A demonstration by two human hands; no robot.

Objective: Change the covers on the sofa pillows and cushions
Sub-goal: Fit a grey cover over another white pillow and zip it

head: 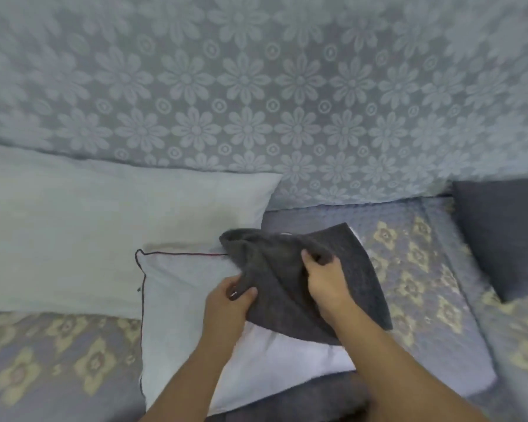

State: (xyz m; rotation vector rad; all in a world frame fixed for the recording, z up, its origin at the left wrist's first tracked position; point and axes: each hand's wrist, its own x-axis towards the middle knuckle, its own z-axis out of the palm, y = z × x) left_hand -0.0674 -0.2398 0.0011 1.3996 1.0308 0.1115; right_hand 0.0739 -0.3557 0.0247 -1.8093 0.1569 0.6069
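1. Nearest the camera, a fold of dark grey fabric (317,397) lies at the front edge of the seat, between the person's two bare forearms.
2. A white square pillow with dark piped edging (180,315) lies flat on the patterned lilac-and-cream sofa seat cover (415,269).
3. A dark grey knitted pillow cover (342,284) is bunched over the pillow's far right corner, which sits inside it; most of the pillow remains bare.
4. The left hand (230,303) pinches the cover's left edge between thumb and curled fingers.
5. The right hand (325,281) clutches a gathered fold of the same cover.
6. Behind, a large pale pillow (104,226) leans on the floral grey backrest throw (272,86); a dark grey cushion (506,236) stands at far right.
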